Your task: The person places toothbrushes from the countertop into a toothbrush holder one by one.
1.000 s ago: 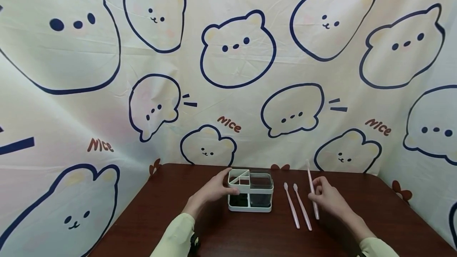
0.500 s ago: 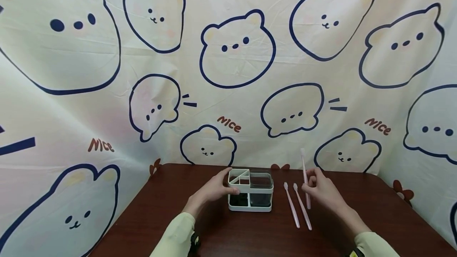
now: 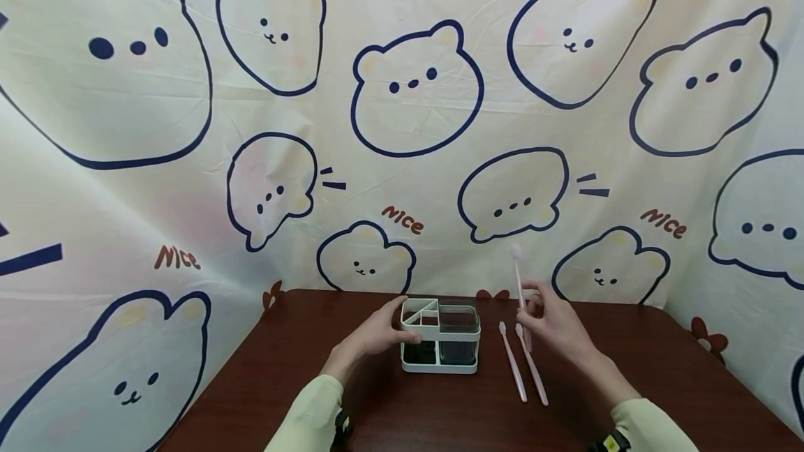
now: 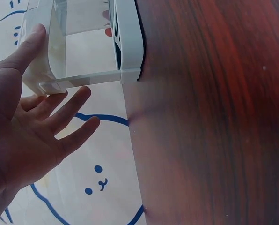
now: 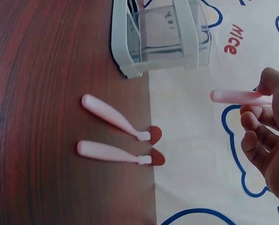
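A white toothbrush holder (image 3: 449, 335) with clear and divided compartments stands on the table. My left hand (image 3: 375, 332) grips its upper left corner. In the left wrist view the thumb (image 4: 33, 43) lies on the holder's upper band, with some fingertips behind it. Right of the holder, my right hand (image 3: 553, 316) pinches a pink toothbrush (image 3: 518, 277) off the table, nearly upright, head up. The right wrist view shows that brush's handle end (image 5: 231, 97) protruding from the fingers. Two more pink toothbrushes lie side by side, one nearer the holder (image 3: 513, 363) and one beside it (image 3: 535, 372).
The brown wooden table (image 3: 276, 375) ends at the back against a cream cloth (image 3: 427, 187) printed with bear outlines. The cloth also hangs along both sides.
My right hand has lifted the toothbrush and carried it left towards the holder, above the two lying brushes. The left hand and the holder have stayed in place.
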A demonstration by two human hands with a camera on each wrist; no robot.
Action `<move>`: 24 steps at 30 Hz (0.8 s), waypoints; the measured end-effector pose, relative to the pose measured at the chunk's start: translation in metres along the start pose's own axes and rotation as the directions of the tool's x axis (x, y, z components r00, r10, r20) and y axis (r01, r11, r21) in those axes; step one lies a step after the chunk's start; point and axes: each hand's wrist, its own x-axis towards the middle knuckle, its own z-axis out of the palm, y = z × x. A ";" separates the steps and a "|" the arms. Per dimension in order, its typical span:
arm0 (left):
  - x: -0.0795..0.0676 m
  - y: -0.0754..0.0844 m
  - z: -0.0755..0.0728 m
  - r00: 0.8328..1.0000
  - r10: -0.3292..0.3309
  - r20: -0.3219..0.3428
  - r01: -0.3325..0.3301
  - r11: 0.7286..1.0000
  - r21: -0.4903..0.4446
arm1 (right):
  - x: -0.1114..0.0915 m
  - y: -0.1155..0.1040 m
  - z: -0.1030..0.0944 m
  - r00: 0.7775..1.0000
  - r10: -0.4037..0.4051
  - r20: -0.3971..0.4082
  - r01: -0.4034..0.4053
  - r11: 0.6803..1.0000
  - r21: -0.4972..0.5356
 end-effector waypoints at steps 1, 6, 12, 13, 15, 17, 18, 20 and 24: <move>0.000 0.000 0.000 1.000 0.000 -0.001 0.000 1.000 0.000 | 0.001 -0.002 0.000 1.000 -0.008 0.000 0.008 1.000 0.004; 0.000 0.000 0.000 1.000 0.005 -0.001 -0.005 1.000 -0.004 | 0.003 -0.013 0.002 1.000 -0.019 -0.002 0.019 0.999 0.029; 0.000 0.000 0.000 1.000 0.007 0.000 -0.007 1.000 -0.004 | 0.006 -0.024 0.004 0.998 -0.054 -0.023 0.055 0.998 0.024; 0.000 0.000 0.000 1.000 0.007 0.000 -0.007 1.000 -0.006 | 0.007 -0.025 0.004 0.998 -0.057 -0.026 0.058 0.998 0.026; 0.000 -0.001 0.000 1.000 0.005 -0.001 -0.005 1.000 -0.007 | 0.008 -0.029 0.005 0.998 -0.058 -0.025 0.059 0.998 0.038; 0.000 -0.001 0.000 1.000 0.004 -0.002 -0.004 1.000 -0.007 | 0.009 -0.032 0.006 0.998 -0.054 -0.017 0.055 0.996 0.064; 0.000 -0.001 0.000 1.000 0.005 -0.002 -0.005 1.000 -0.007 | 0.010 -0.034 0.007 0.998 -0.054 -0.014 0.055 0.995 0.081; 0.000 -0.001 0.000 1.000 0.005 -0.002 -0.005 1.000 -0.006 | 0.011 -0.037 0.008 0.998 -0.061 -0.003 0.061 0.992 0.111; 0.000 -0.001 0.001 1.000 0.006 -0.003 -0.006 1.000 -0.006 | 0.014 -0.044 0.010 0.997 -0.082 -0.010 0.083 0.988 0.133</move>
